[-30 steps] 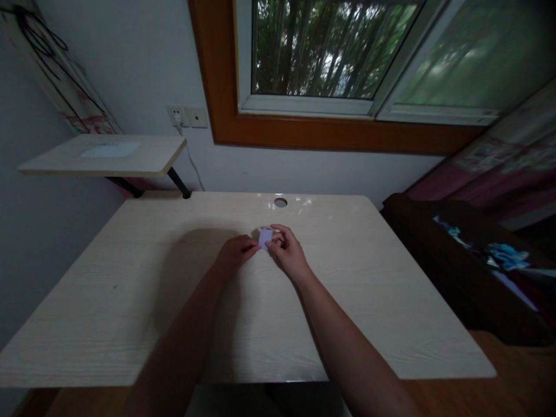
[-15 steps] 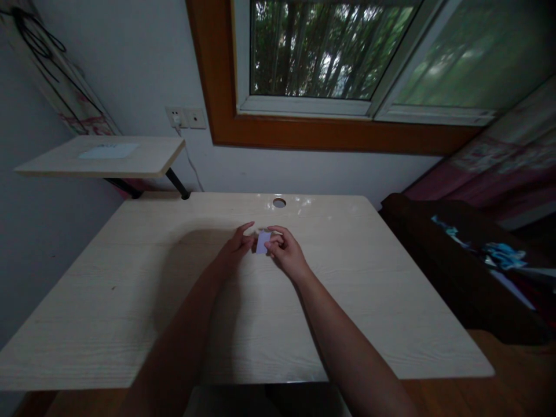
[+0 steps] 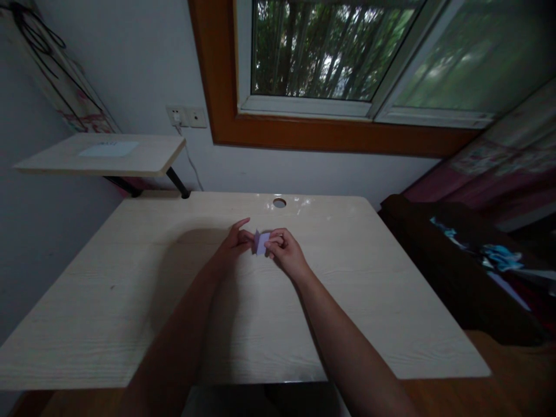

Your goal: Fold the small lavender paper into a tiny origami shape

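A small pale purple folded paper (image 3: 261, 242) is held between both hands just above the light wooden table (image 3: 130, 301), near its middle. My right hand (image 3: 286, 255) pinches the paper's right side with curled fingers. My left hand (image 3: 234, 243) pinches its left edge with thumb and a finger, while its forefinger sticks up and out. Part of the paper is hidden behind the fingers.
A round cable hole (image 3: 279, 202) sits near the table's far edge. A small side shelf (image 3: 104, 155) with a white sheet stands at the left by the wall sockets (image 3: 186, 117). A dark sofa with cloth items (image 3: 478, 260) lies to the right, under the window.
My left hand let go of the paper, spread its fingers, then came back onto the left edge. The paper has turned slightly and shows a fold. The right hand has kept its hold.
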`<state>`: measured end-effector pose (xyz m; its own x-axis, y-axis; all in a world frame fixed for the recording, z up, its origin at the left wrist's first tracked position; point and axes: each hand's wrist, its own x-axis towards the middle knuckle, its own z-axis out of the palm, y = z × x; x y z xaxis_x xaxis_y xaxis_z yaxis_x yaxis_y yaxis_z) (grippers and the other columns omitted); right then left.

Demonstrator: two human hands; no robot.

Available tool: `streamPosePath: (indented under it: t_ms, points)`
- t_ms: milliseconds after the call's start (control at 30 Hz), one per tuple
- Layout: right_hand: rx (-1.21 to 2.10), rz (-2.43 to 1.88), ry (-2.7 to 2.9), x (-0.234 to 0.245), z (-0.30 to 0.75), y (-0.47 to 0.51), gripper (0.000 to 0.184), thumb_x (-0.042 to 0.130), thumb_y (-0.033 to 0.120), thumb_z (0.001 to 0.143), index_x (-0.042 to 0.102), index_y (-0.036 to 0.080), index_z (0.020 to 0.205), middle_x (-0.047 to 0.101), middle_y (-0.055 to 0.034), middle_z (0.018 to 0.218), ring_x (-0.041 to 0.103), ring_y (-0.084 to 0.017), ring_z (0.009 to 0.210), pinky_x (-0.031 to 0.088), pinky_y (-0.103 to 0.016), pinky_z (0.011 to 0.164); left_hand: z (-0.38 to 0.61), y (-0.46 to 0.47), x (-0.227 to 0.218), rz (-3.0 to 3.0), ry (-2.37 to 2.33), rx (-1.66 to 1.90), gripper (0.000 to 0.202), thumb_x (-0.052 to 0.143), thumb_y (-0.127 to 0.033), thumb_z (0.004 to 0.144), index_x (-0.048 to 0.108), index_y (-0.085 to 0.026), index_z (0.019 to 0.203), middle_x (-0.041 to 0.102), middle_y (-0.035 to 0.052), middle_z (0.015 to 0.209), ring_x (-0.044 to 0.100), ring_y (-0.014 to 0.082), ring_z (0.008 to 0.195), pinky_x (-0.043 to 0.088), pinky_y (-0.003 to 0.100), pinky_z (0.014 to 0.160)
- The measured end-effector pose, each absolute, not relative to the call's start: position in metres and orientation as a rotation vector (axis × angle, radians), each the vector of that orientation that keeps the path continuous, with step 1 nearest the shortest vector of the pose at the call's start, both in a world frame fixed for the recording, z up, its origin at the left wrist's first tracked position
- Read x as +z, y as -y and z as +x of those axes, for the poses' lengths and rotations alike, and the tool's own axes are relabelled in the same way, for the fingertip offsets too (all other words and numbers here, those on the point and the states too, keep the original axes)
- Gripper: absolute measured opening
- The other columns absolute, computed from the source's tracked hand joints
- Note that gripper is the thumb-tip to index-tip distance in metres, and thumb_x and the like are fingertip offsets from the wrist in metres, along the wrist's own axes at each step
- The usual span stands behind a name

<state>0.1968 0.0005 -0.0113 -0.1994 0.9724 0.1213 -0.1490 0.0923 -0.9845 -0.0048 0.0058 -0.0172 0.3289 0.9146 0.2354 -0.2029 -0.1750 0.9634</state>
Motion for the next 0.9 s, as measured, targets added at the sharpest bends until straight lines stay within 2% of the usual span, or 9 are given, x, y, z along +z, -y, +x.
streamPosePath:
  t_ms: [233,400,633,900]
  points:
    - [1.31,-0.911,1.207,-0.0114,0.1962,-0.0025,0.038,0.076,0.035,0.072,0.051,0.023,0.099,0.063,0.006,0.072,0.053,-0.008,0.048,0.043,-0.02,0.046,-0.0112,-0.0043,-0.0095,1.351,-0.728,1.219,0.076,0.078,-0.027,0.074,0.038,-0.028,0.138,0.061,-0.0002,0.086,0.061,0.0128,0.078,0.048,0.029,0.076]
    - [1.294,-0.931,1.239,-0.0125,0.1957,-0.0023,0.04,0.073,0.037,0.075,0.05,0.023,0.103,0.063,0.0058,0.073,0.054,-0.009,0.05,0.043,-0.021,0.047,-0.0084,-0.0027,-0.0105,1.372,-0.745,1.172,0.08,0.08,-0.024,0.071,0.037,-0.03,0.139,0.061,-0.0005,0.091,0.062,0.0118,0.078,0.049,0.028,0.076]
    - [1.277,-0.906,1.275,-0.0142,0.1973,-0.0038,0.039,0.072,0.035,0.077,0.05,0.024,0.107,0.062,0.006,0.071,0.053,-0.009,0.051,0.043,-0.021,0.05,-0.0039,-0.0043,-0.0107,1.406,-0.831,1.149,0.078,0.079,-0.026,0.072,0.039,-0.026,0.138,0.056,-0.0058,0.075,0.055,0.0087,0.066,0.044,0.022,0.065]
    - [1.24,-0.914,1.212,-0.0125,0.1971,-0.0032,0.046,0.074,0.036,0.075,0.049,0.025,0.113,0.063,0.0054,0.074,0.052,-0.009,0.05,0.044,-0.022,0.05,-0.0055,-0.0079,-0.0163,1.41,-0.961,1.276,0.068,0.079,-0.031,0.072,0.046,-0.023,0.132,0.051,-0.0059,0.071,0.049,0.0091,0.063,0.04,0.021,0.061]
